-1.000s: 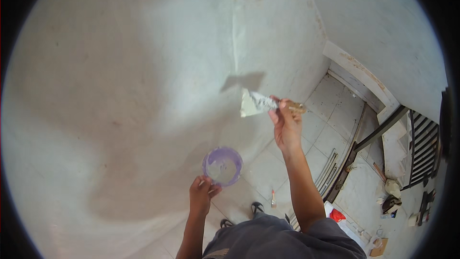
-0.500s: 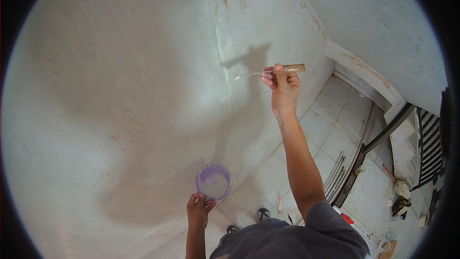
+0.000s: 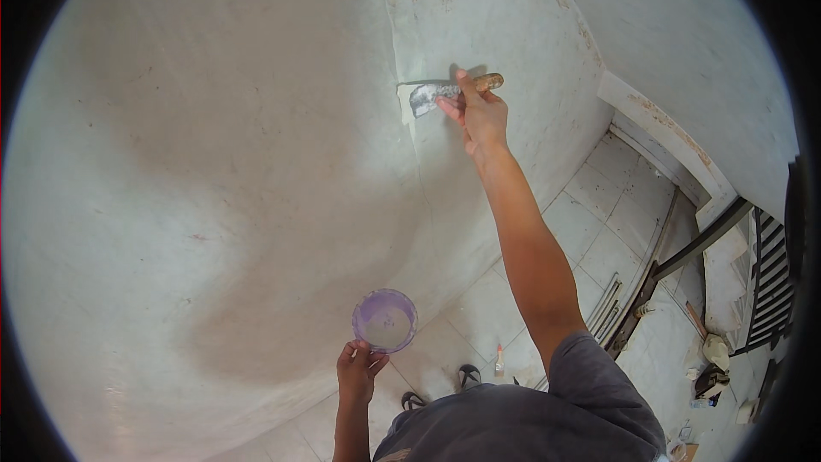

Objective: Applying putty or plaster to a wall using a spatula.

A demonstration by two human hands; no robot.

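Note:
My right hand (image 3: pixel 481 116) is closed round a putty knife (image 3: pixel 428 97) with a wooden handle and a broad metal blade. The blade lies against the pale wall (image 3: pixel 282 103), over a thin vertical crack. Fresh white putty (image 3: pixel 405 104) shows at the blade's left edge. Lower down, my left hand (image 3: pixel 359 370) grips the rim of a round purple bowl (image 3: pixel 411 334), fingers beneath and thumb on the near side. Whitish putty sits inside the bowl. The bowl is held out in front of the wall, above the floor.
Brown patches mark the wall near the top. On the tiled floor (image 3: pixel 462 325) lie a paintbrush (image 3: pixel 499 361) and several thin rods (image 3: pixel 605 315). A dark metal railing (image 3: pixel 765 265) and an assortment of items stand at the right, beyond a low step.
My right hand has moved up and left, bringing the putty knife from edge-on to flat against the wall. Putty now shows spread there. The bowl has shifted only slightly.

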